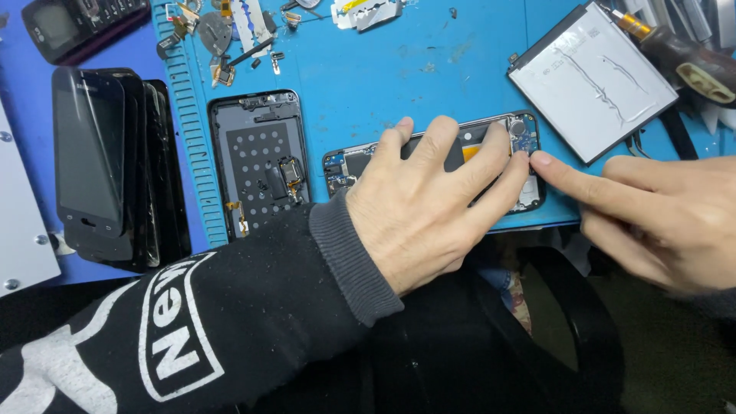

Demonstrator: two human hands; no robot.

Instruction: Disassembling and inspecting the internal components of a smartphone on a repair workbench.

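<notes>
the left hand [429,207] hides most of the opened phone [524,146]; the right hand [652,222] is blurred and cut off.

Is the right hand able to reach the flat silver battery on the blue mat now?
Probably yes. The right hand is free, its forefinger at the opened phone under the left hand. The silver battery lies just above it on the blue mat, nothing between.

Dark phone screens [88,153] stacked far left
</notes>
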